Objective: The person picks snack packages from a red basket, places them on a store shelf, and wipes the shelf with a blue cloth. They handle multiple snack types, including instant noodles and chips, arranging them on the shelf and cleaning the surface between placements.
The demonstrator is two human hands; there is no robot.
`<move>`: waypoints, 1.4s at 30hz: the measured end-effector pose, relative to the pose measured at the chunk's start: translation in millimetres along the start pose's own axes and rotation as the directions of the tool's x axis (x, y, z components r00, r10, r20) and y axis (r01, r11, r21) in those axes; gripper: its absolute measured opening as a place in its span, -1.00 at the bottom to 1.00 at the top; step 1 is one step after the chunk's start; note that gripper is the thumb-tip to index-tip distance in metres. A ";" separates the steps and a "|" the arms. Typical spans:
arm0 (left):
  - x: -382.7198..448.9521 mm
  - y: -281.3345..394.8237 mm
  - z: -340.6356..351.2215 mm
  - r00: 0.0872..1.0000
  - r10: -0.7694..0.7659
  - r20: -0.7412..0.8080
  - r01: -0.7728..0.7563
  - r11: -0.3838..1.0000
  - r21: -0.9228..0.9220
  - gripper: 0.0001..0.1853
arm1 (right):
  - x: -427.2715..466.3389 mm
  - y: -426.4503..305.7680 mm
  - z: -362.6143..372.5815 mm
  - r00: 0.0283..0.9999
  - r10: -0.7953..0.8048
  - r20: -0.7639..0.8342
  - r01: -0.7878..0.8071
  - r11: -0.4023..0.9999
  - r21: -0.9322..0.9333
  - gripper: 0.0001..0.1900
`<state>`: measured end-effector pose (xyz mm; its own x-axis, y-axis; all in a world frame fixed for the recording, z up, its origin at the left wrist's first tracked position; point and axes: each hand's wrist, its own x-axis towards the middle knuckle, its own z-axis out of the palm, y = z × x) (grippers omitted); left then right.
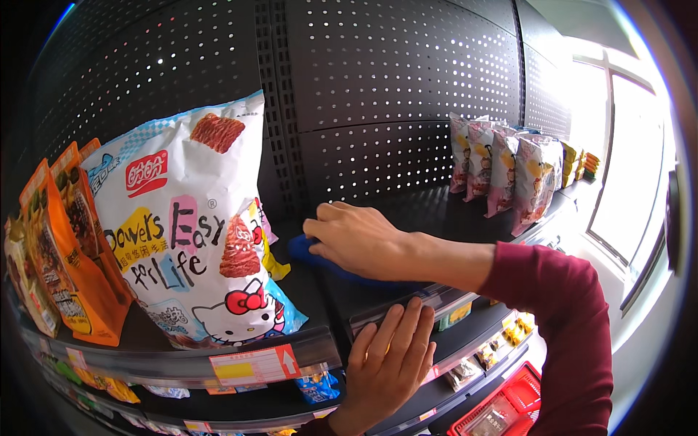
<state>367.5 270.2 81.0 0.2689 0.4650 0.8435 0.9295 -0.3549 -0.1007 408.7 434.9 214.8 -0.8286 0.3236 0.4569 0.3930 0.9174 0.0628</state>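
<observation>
My right hand (360,234), in a maroon sleeve, has its fingers curled on a blue cloth (303,248) that lies on the dark upper shelf (425,212). Part of the cloth is hidden beneath the hand and wrist. Lower down, my left hand (390,359) lies with extended fingers against the clear plastic strip (444,297) along the shelf's front edge, gripping nothing. Left of both hands stands a large white snack bag (185,229) with a cartoon cat on it.
Orange snack pouches (76,256) stand at the far left. Upright snack bags (501,169) line the shelf's right end, before a black perforated back panel (381,71). Lower shelves hold small packets (317,386). A red plastic basket (523,387) sits below right.
</observation>
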 end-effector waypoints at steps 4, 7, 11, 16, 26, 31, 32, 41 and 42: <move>3.9 4.1 -0.1 1.000 0.024 0.006 -0.024 1.000 0.006 -0.41 | 23.3 27.8 18.3 0.999 -0.017 -0.028 0.014 0.995 -0.098 -0.74; 2.7 2.6 1.3 1.000 0.008 0.011 -0.009 0.999 0.038 -0.42 | 40.8 45.3 23.0 1.000 0.001 0.017 0.001 0.992 -0.123 -0.73; -3.1 1.3 5.1 1.000 -0.004 0.023 0.002 0.997 0.074 -0.44 | 32.9 84.2 17.9 0.995 0.057 0.084 -0.048 0.993 -0.103 -0.63; -2.3 2.3 9.5 1.000 0.019 -0.007 -0.019 0.997 0.078 -0.48 | -15.4 155.1 -18.8 0.965 0.167 0.204 -0.163 0.986 -0.039 -0.57; 0.1 2.2 7.8 0.999 0.035 -0.016 -0.033 0.993 0.117 -0.48 | -77.5 159.4 -54.9 0.909 0.265 0.321 -0.304 0.950 0.076 -0.55; 1.0 5.8 6.6 1.000 0.023 -0.016 -0.021 0.996 0.090 -0.46 | -117.3 127.4 -71.5 0.975 0.136 0.175 -0.158 0.981 0.116 -0.56; 0.8 5.5 5.7 1.000 0.016 -0.008 -0.015 0.996 0.093 -0.46 | -121.1 115.5 -73.3 0.982 0.107 0.155 -0.129 0.982 0.139 -0.56; -0.4 3.8 4.6 1.000 0.002 -0.005 -0.001 0.996 0.086 -0.45 | -107.4 10.4 -85.0 0.988 0.011 0.154 -0.056 0.955 0.293 -0.61; 0.3 5.0 2.7 1.000 0.000 -0.004 0.000 0.996 0.090 -0.47 | -100.8 14.0 -79.7 0.993 -0.008 0.120 -0.025 0.963 0.267 -0.61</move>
<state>373.0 270.8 79.4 0.2684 0.4620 0.8453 0.9484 -0.2804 -0.1478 529.5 396.6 240.3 -0.8735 0.3419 0.3465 0.2926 0.9377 -0.1875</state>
